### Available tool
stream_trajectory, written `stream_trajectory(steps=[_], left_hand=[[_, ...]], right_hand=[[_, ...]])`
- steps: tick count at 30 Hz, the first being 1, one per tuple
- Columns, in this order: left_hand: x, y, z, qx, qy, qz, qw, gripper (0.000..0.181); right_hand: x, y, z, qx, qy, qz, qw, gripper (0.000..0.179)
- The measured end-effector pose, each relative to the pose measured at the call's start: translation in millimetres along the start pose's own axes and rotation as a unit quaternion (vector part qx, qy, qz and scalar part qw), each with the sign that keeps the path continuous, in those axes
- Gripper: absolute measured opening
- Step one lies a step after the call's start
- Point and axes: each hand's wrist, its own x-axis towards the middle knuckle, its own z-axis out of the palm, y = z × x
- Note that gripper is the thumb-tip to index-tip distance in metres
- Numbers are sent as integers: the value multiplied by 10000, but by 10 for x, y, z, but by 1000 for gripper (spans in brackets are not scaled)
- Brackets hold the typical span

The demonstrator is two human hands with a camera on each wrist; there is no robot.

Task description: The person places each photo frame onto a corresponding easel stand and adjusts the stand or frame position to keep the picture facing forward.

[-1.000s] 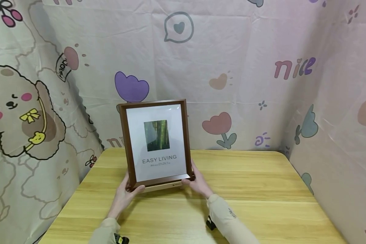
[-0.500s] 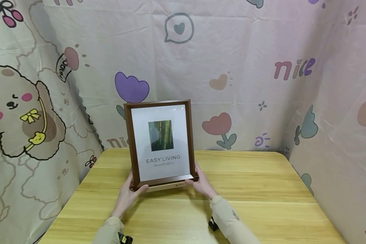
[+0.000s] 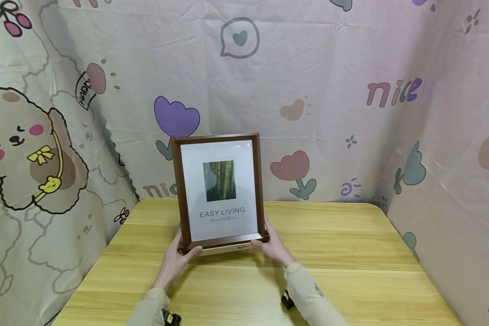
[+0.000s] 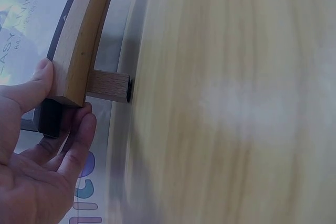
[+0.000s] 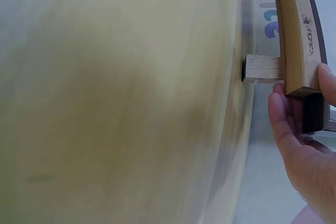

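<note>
- Frame (image 3: 219, 192): held near upright, with a slight sideways tilt, over the table (image 3: 330, 244) and in front of the backdrop (image 3: 334, 59).
- Base (image 3: 226, 249): pale wood, lying along the lower edge of the frame.
- Left hand (image 3: 176, 261): gripping the lower left corner, thumb in front, fingers behind and beneath.
- Right hand (image 3: 276, 246): gripping the lower right corner in the same way.
- Left foot (image 4: 109, 85) and right foot (image 5: 262, 68): projecting from the base, black at the end. Contact with the table: impossible to tell.
- Change: shifted slightly to the right in the head view over the last second, together with both hands; grip unaltered.
- Meaning: judged as positioning in progress, with frame and base handled as one unit. Not yet released at either corner.
</note>
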Motion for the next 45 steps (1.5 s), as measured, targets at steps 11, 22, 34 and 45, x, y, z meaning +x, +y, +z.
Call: stream_trajectory(steps=[11,22,34,45], left_hand=[[12,36,47,132,-32,-46,9999,103],[44,96,119,-70,-145,-102,9998,104],[71,121,184,-58,-185,-38,9998,102],[106,125,250,-187,-177,17,9997,101]], right_hand=[[-21,24,-48,-87,103,114,9998,107],[-64,40,-122,-106,198,129,9997,106],[-89,64,-184,-175,232,219,9993,105],[-111,87,-233,-58,297,308,9991,106]])
